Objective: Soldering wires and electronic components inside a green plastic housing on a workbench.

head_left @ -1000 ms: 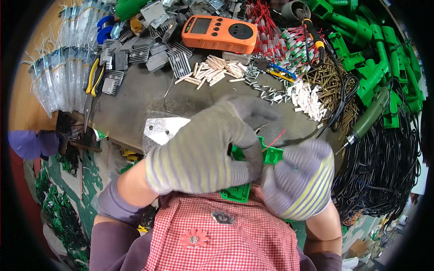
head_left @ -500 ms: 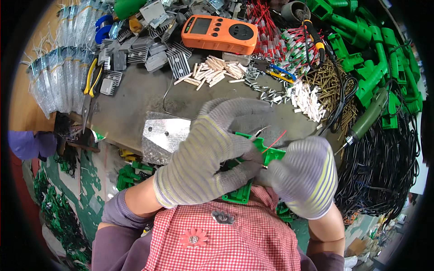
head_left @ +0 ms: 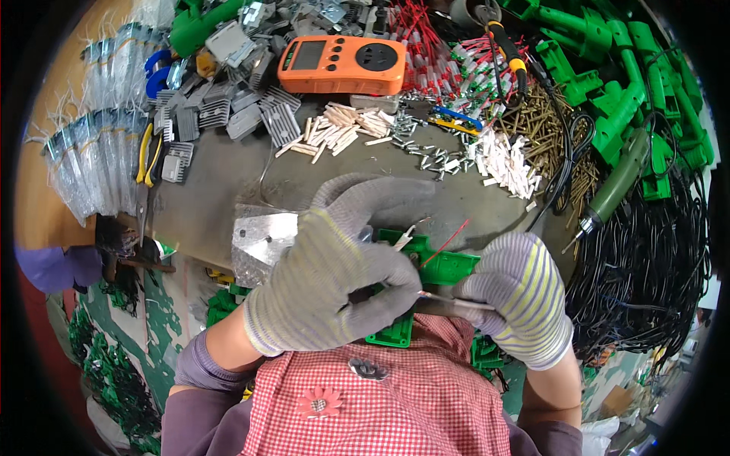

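A green plastic housing lies at the bench's near edge, partly hidden behind my gloved hands. From it rise a thin red wire and a wire in a white sleeve. My left hand reaches across the housing, thumb and a finger pinched on a thin wire end, other fingers stretched out above. A thin pale strand runs between the two hands. My right hand is closed around its right end; whether it is a wire or a slim tool I cannot tell.
A clear bag with a metal plate lies left of my hands. Beyond are white sleeves, screws, an orange meter and heat sinks. At right are an electric screwdriver, black cables and green housings.
My right hand has turned and shifted slightly downward, and the pale strand now shows between the hands. The left hand has moved slightly left. The whole view has shifted a little.
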Available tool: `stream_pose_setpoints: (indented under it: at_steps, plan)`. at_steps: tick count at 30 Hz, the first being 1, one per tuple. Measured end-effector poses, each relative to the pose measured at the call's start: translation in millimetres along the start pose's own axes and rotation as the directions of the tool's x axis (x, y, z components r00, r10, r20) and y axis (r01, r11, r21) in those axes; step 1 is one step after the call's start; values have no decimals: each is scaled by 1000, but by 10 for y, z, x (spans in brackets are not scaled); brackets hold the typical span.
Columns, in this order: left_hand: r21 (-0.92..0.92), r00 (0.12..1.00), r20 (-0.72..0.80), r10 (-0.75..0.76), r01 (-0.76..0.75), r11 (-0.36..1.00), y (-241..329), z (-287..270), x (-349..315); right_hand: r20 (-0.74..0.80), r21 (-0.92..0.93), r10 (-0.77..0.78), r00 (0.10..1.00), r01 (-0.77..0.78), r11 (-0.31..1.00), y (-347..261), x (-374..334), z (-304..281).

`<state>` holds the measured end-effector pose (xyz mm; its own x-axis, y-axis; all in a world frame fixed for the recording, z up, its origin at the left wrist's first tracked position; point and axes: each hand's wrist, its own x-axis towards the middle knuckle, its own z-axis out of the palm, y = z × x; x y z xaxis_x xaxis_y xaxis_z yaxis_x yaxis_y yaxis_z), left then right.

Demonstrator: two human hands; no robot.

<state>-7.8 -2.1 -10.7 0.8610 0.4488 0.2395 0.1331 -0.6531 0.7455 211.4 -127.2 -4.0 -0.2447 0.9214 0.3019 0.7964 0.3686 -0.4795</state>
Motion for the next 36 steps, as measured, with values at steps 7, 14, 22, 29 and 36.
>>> stream_pose_setpoints:
  at_steps: [7,14,22,29,36]
  plan:
    - [73,988,91,124,-131,989,-20,-84,96,-149,-94,-41,988,28,995,-67,-70,134]
    - [-76,996,-20,92,-93,993,-29,-39,319,-267,-341,7,964,-101,935,-72,-75,250]
    - [-187,924,303,-232,296,937,12,196,653,-406,-290,37,913,-167,942,-1,-78,368]
    - [-486,898,193,-396,438,757,-17,237,577,-418,-238,30,908,-141,961,32,-45,401]
    - [-483,898,219,-381,439,758,-7,199,601,-368,-215,24,930,-111,970,33,-42,361]
